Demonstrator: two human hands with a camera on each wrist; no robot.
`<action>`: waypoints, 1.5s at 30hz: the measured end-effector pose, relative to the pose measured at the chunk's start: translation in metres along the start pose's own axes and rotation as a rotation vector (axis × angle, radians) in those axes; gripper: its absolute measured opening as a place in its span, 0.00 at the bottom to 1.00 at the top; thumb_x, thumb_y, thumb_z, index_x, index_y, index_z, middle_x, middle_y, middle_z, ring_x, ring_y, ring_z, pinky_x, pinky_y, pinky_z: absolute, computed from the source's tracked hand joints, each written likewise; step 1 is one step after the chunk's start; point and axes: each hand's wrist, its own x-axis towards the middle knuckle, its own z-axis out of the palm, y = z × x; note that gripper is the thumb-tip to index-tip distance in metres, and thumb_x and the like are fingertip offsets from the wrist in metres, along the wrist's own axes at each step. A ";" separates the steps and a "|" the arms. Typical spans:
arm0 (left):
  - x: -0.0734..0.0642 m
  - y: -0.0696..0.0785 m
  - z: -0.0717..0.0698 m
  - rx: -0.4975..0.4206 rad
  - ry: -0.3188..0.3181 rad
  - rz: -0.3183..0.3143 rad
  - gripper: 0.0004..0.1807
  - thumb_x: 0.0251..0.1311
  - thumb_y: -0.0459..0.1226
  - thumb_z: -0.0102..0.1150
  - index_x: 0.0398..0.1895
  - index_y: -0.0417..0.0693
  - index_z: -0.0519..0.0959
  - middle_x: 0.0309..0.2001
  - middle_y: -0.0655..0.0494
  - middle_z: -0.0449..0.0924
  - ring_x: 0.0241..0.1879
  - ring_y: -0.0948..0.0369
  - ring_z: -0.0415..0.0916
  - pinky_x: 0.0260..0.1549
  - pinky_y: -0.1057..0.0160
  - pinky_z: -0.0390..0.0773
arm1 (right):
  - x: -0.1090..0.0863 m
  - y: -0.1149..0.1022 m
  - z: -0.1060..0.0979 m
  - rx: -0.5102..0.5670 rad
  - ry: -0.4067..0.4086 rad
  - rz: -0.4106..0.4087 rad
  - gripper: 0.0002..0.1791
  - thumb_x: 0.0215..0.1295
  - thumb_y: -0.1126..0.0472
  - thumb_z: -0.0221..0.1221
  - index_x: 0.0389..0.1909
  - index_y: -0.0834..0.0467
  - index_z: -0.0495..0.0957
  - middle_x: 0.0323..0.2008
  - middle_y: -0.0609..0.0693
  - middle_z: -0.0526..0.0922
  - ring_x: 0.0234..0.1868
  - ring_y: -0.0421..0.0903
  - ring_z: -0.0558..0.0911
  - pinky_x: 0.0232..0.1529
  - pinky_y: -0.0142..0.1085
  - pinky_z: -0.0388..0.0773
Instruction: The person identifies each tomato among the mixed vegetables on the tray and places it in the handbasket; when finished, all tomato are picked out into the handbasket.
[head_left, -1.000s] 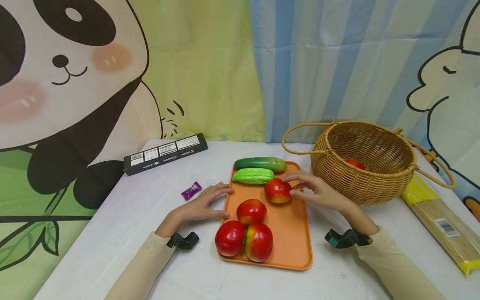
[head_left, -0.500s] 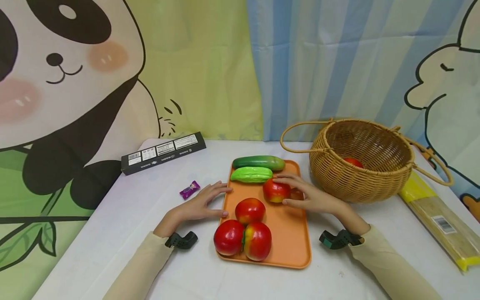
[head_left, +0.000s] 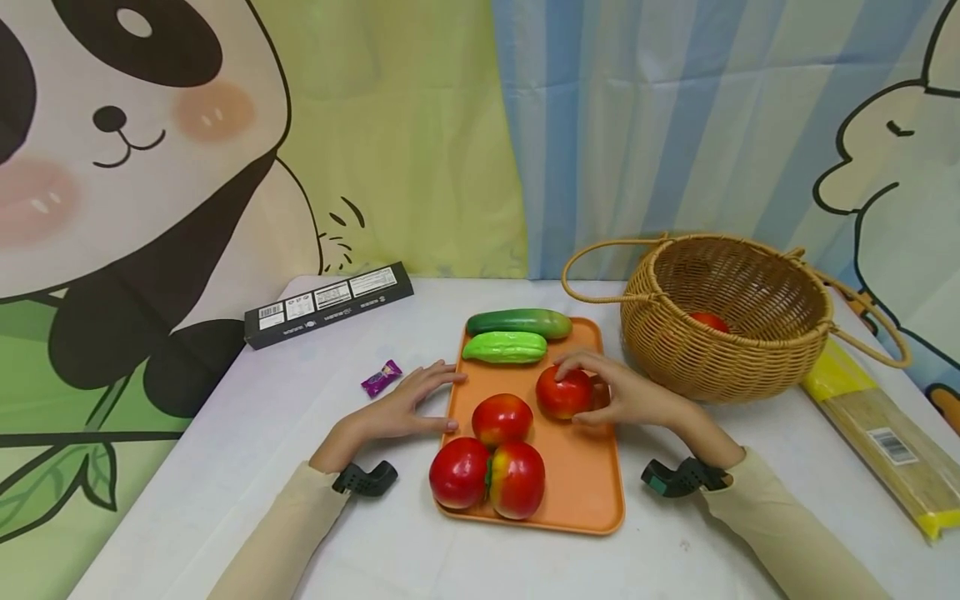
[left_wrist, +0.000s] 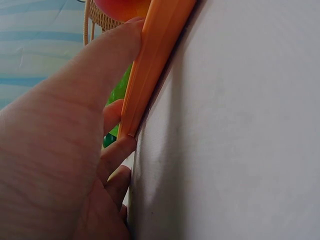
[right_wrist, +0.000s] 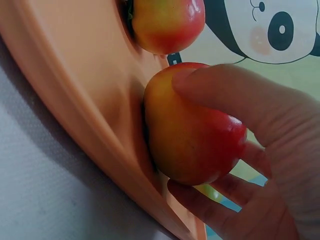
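My right hand grips a red tomato with a yellow patch, at the right side of an orange tray. In the right wrist view, thumb and fingers curve round this tomato. My left hand rests at the tray's left edge, its fingers fairly straight and spread. Its thumb touches the tray's side in the left wrist view. Three more tomatoes sit on the tray's near left part. A dark green cucumber and a light green ridged vegetable lie at its far end.
A wicker basket with looped handles stands right of the tray, a red tomato inside. Beside it lies a yellow-ended packet. A black box and a purple wrapped candy lie on the left.
My right hand has reached round the tomato and taken hold of it. The tomato has shifted slightly right and nearer, turning its yellow patch. My left hand stays at the tray edge.
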 end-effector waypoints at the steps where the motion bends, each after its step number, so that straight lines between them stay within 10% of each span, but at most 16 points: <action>1: 0.000 0.000 0.000 0.001 0.001 0.000 0.40 0.55 0.57 0.65 0.72 0.72 0.61 0.78 0.54 0.47 0.77 0.49 0.35 0.71 0.37 0.36 | 0.000 0.000 0.000 0.000 -0.004 -0.004 0.27 0.52 0.64 0.73 0.51 0.54 0.72 0.60 0.53 0.73 0.61 0.46 0.69 0.58 0.37 0.73; 45: 0.001 0.000 0.000 0.005 0.001 0.005 0.40 0.55 0.57 0.65 0.72 0.72 0.61 0.78 0.53 0.47 0.77 0.49 0.35 0.71 0.37 0.36 | -0.004 -0.017 -0.007 -0.044 -0.100 0.144 0.37 0.56 0.51 0.71 0.65 0.57 0.69 0.62 0.51 0.73 0.60 0.49 0.72 0.61 0.47 0.73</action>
